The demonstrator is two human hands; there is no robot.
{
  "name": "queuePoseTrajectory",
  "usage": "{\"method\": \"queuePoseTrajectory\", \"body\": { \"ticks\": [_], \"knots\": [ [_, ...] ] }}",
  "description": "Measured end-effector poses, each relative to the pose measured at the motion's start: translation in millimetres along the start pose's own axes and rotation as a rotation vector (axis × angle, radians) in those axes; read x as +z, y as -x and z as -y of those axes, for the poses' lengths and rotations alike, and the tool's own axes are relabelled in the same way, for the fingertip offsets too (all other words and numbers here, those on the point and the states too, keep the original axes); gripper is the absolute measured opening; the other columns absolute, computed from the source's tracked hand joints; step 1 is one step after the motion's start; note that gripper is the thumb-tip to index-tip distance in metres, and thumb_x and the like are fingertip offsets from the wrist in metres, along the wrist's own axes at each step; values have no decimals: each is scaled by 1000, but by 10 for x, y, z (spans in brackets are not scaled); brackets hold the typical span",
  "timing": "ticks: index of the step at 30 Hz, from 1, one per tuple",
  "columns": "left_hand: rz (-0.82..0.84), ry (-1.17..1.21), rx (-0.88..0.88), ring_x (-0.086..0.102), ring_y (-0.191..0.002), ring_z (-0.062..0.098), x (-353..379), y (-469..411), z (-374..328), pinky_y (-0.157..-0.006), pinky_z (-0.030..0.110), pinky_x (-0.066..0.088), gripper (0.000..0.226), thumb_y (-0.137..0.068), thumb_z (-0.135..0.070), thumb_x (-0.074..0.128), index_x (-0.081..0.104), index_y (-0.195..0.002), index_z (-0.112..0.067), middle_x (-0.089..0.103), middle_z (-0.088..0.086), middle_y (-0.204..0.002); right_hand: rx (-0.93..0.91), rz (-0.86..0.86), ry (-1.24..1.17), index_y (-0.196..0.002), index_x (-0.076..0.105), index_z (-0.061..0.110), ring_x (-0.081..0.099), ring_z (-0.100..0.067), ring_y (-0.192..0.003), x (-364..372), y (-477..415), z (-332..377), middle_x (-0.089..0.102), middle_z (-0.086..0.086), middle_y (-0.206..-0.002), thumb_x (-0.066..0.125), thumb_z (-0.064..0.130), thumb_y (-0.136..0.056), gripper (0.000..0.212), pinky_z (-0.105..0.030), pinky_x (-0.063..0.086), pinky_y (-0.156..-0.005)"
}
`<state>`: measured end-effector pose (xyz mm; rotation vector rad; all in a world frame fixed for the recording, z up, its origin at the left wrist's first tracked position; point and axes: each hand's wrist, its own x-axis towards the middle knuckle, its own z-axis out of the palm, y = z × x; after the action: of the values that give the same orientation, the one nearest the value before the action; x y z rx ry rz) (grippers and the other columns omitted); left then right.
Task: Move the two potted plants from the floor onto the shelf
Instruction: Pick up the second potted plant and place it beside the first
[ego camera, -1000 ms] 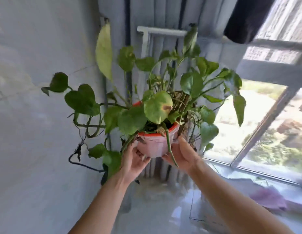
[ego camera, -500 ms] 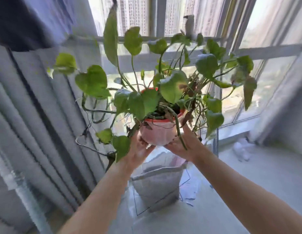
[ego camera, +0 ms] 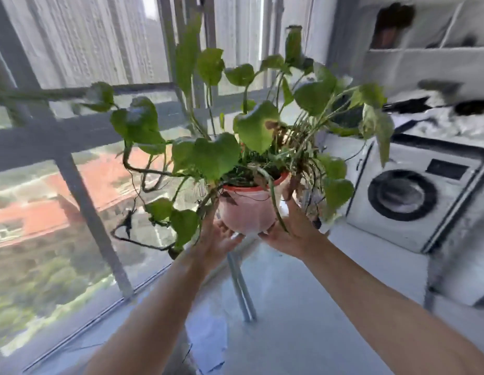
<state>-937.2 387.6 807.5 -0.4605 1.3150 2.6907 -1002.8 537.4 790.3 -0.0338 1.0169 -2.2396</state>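
A potted plant [ego camera: 247, 209] with a pale pink pot, a red rim and long trailing green vines is held up in the air at chest height. My left hand [ego camera: 216, 236] cups the pot's lower left side. My right hand [ego camera: 295, 234] supports its lower right side and base. Leaves and vines spread wide to both sides, partly hiding my fingers. No second potted plant is in view, and I cannot make out a shelf for certain.
A large window with grey bars [ego camera: 81, 201] fills the left. A white front-loading washing machine [ego camera: 406, 196] stands at the right, with cluttered items above it. A metal pole leg [ego camera: 240, 285] stands on the pale floor below the pot.
The view has swung right, from the wall and curtain past the window to the washing machine. The pot stays in both hands at the same height.
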Motion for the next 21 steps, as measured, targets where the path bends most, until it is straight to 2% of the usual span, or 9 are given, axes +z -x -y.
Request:
{"method": "queuePoseTrajectory", "body": {
  "ticks": [2,4,6,9,12,14,16,18,21],
  "knots": [
    [104,102,-71,39,-141,33,201,-342,103,-116,43,31,80,-89,-48,50,34,-145,7,41,21,-152,-79,-75,-55,-137,51,6,49,-26,-132,-205,-15,301,56,-12,-140,70,63,-62,95,-37,34,-115],
    [138,120,-108,43,-138,32,557,-640,122,-114,41,34,78,-93,-51,46,38,-142,8,45,21,-149,-153,-168,-67,-137,52,8,48,-24,-133,-408,-10,616,55,-10,-141,64,61,-74,84,-36,34,-114],
    [174,92,-145,49,-130,32,993,-1090,192,-110,43,38,77,-94,-52,46,41,-138,11,48,21,-145,-216,-193,-78,-131,58,8,52,-25,-129,-782,-103,1038,60,-10,-136,69,60,-66,84,-37,38,-111],
    [280,50,-188,49,-119,31,1498,-1741,261,-113,42,34,76,-92,-54,46,43,-128,13,48,23,-137,-251,-227,-75,-100,74,3,64,-26,-105,-1228,-283,1598,76,-13,-102,84,56,-43,78,-38,53,-88],
    [344,57,-227,49,-127,31,1973,-2424,265,-116,39,32,88,-90,-58,46,36,-139,14,44,23,-147,-299,-293,-126,-99,67,3,72,-27,-89,-1557,-490,2209,78,-14,-86,70,65,-63,72,-36,58,-71],
    [399,80,-257,46,-134,33,2398,-2958,261,-116,40,32,90,-90,-58,47,34,-141,14,44,24,-148,-345,-305,-114,-98,65,4,75,-27,-79,-1823,-703,2716,78,-14,-85,70,62,-59,70,-32,59,-64],
    [434,80,-272,44,-136,33,2749,-3416,234,-116,40,32,89,-90,-58,47,33,-141,14,43,25,-149,-371,-337,-127,-105,62,5,70,-28,-93,-1999,-844,3121,78,-15,-88,74,57,-50,77,-37,56,-73],
    [474,64,-298,44,-137,32,3146,-3875,214,-114,39,35,89,-88,-57,50,35,-141,13,43,24,-150,-397,-369,-131,-112,58,6,62,-29,-105,-2237,-1006,3600,76,-16,-96,74,58,-49,83,-40,52,-84],
    [495,4,-338,50,-130,30,3762,-4601,240,-101,39,47,91,-84,-58,57,39,-139,12,49,22,-142,-458,-409,-155,-114,59,6,61,-28,-106,-2599,-1225,4279,70,-14,-108,72,60,-51,84,-40,52,-87]
  ]
}}
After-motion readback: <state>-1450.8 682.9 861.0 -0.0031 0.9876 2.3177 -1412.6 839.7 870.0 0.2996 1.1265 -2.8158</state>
